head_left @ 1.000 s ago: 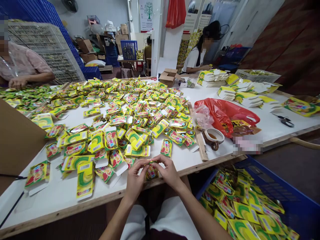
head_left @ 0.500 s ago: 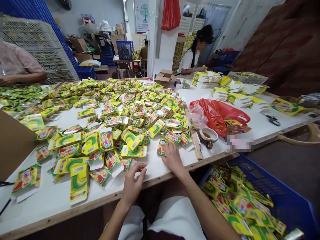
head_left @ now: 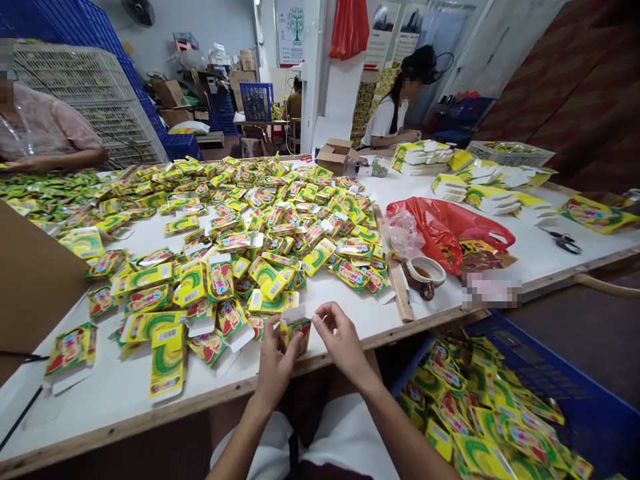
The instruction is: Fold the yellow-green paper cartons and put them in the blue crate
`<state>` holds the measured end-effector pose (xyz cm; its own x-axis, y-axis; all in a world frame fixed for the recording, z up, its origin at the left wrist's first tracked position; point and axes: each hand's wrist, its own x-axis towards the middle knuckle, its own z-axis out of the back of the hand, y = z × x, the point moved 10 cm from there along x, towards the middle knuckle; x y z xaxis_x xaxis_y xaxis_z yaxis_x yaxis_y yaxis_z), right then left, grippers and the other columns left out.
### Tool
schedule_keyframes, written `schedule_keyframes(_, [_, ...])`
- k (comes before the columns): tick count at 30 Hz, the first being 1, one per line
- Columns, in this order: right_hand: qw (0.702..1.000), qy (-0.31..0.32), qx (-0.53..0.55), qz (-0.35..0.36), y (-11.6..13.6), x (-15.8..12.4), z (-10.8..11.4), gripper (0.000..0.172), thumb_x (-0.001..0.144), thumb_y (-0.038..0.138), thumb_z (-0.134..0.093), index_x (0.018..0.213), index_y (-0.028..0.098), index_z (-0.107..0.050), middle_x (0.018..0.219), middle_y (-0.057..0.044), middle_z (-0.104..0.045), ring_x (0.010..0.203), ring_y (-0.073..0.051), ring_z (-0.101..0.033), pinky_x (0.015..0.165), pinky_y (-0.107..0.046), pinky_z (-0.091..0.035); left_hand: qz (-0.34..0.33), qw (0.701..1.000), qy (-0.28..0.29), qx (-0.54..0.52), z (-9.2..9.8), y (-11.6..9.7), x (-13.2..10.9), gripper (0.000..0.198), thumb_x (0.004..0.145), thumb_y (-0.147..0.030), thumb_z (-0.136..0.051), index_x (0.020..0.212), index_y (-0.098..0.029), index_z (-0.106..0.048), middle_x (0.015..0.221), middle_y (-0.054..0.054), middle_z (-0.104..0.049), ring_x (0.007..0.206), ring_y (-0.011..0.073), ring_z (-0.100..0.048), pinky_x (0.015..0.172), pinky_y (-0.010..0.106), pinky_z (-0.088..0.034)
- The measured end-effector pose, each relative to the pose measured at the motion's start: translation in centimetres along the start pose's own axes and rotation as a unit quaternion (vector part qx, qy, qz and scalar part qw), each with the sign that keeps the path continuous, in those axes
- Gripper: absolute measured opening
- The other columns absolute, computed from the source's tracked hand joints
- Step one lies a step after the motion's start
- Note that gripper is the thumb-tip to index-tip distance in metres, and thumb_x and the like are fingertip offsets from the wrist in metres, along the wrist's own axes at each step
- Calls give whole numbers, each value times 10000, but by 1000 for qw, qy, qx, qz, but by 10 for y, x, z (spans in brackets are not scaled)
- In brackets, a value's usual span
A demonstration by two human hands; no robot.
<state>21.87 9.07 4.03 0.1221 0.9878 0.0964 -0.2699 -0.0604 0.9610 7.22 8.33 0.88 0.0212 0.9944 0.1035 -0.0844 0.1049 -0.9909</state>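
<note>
Cluttered workshop tbh: long white table (head_left: 350, 293) with a wood edge, blue crates (head_left: 80, 20) stacked past its far-left corner, white pillar (head_left: 345, 93) behind the far edge.

No print on the yellow-green cartons (head_left: 220, 277) or the wall poster (head_left: 295, 30) is legible.

cartons (head_left: 260, 227) spread on table (head_left: 115, 397) | bag (head_left: 450, 230) right of them | card stacks (head_left: 480, 187) far right | crate (head_left: 595, 400) near right, below table edge
</note>
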Motion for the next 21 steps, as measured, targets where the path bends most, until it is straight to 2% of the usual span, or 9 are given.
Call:
schedule_keyframes(3, [998, 17, 30, 49, -1, -4, -2, 123, 833, 264, -558, 938, 200, -551, 967, -49, -616, 885, -169, -594, 777, -287, -482, 34, 996, 26, -80, -2, 1, 2, 403, 849, -308, -549, 1122, -250, -259, 928, 29, -637, 672, 128, -629, 675, 274, -517])
schedule_keyframes(5, [994, 44, 80, 59, -6, -5, -10, 124, 842, 242, -550, 961, 205, -545, 976, -48, -610, 921, -172, -594, 820, -302, -478, 23, 995, 17, -93, 0, -1, 3, 418, 839, -292, -564, 1112, -253, -250, 1008, 48, -612, 765, 137, -636, 717, 276, -511])
schedule_keyframes(7, [991, 52, 108, 60, -11, -3, -15, 132, 840, 237, -560, 967, 207, -541, 942, -39, -605, 885, -165, -597, 807, -298, -483, 2, 995, -16, -102, 7, -3, 4, 421, 836, -269, -567, 1119, -258, -256, 1078, 57, -573, 897, 153, -622, 792, 296, -496])
schedule_keyframes(10, [990, 69, 103, 70, -15, 1, -20, 136, 838, 232, -570, 971, 204, -568, 919, -34, -611, 874, -162, -593, 797, -288, -483, -9, 997, -35, -72, 12, 1, 4, 342, 858, -257, -532, 1143, -242, -344, 1049, 45, -565, 942, 157, -593, 849, 310, -466])
schedule_keyframes(13, [989, 102, 59, 95, -10, 6, -21, 151, 857, 227, -551, 986, 208, -627, 946, -42, -630, 887, -167, -594, 790, -289, -478, -7, 1000, -2, -14, 11, 5, 7, 233, 867, -264, -514, 1091, -208, -493, 1056, 59, -582, 967, 171, -579, 871, 309, -447])
schedule_keyframes(15, [987, 118, 23, 107, -6, 11, -19, 149, 860, 228, -557, 970, 210, -655, 938, -42, -642, 873, -170, -596, 773, -291, -473, -16, 1000, 14, 0, 11, 3, 11, 202, 869, -266, -509, 1058, -201, -537, 1068, 64, -598, 1014, 187, -574, 897, 317, -438])
schedule_keyframes(19, [983, 149, -2, 103, -4, 20, -20, 122, 859, 254, -576, 901, 198, -676, 850, -29, -655, 762, -154, -600, 720, -284, -474, -20, 999, 36, 20, 10, 0, 15, 227, 874, -272, -503, 1086, -209, -556, 1073, 67, -624, 1047, 198, -578, 913, 331, -439])
schedule_keyframes(21, [983, 157, 5, 97, -5, 22, -21, 122, 854, 264, -588, 893, 191, -678, 836, -28, -656, 742, -150, -603, 716, -284, -474, -13, 999, 43, -6, 7, 0, 15, 302, 866, -274, -521, 1163, -219, -505, 1073, 70, -634, 1014, 194, -601, 888, 338, -463])
